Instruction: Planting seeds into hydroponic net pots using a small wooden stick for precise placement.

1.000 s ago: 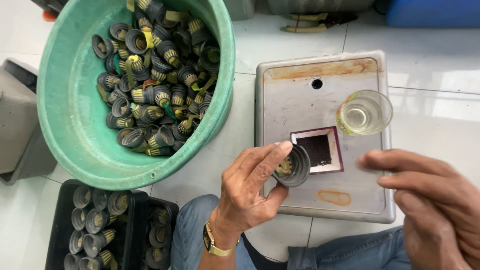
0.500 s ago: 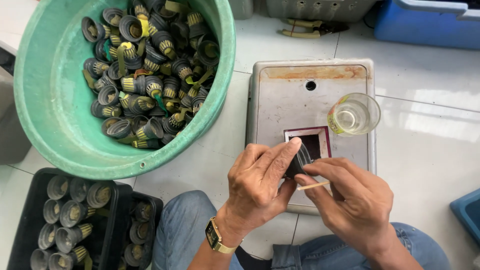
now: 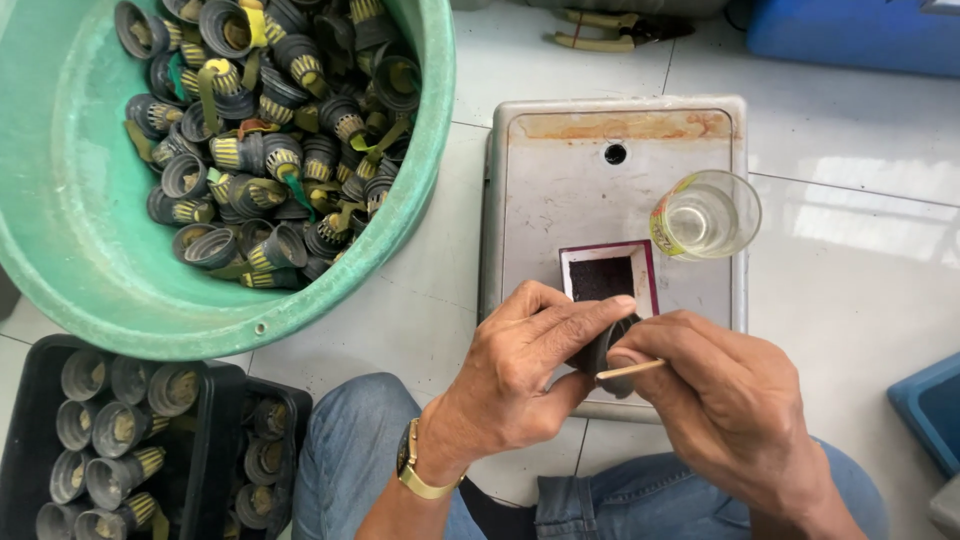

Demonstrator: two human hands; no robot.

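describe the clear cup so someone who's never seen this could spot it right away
Find the grey metal tray on the white tiled floor, right of the big green basin. The clear cup stands at the tray's right edge, above the hands. It is the only see-through thing here; the small pots all around are dark.

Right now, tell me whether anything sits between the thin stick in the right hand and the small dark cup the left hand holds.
Nothing visible does. The left hand grips the small dark cup over the grey metal tray, and the right hand pinches the thin stick right at the cup's mouth. The clear plastic cup stands apart, further back.
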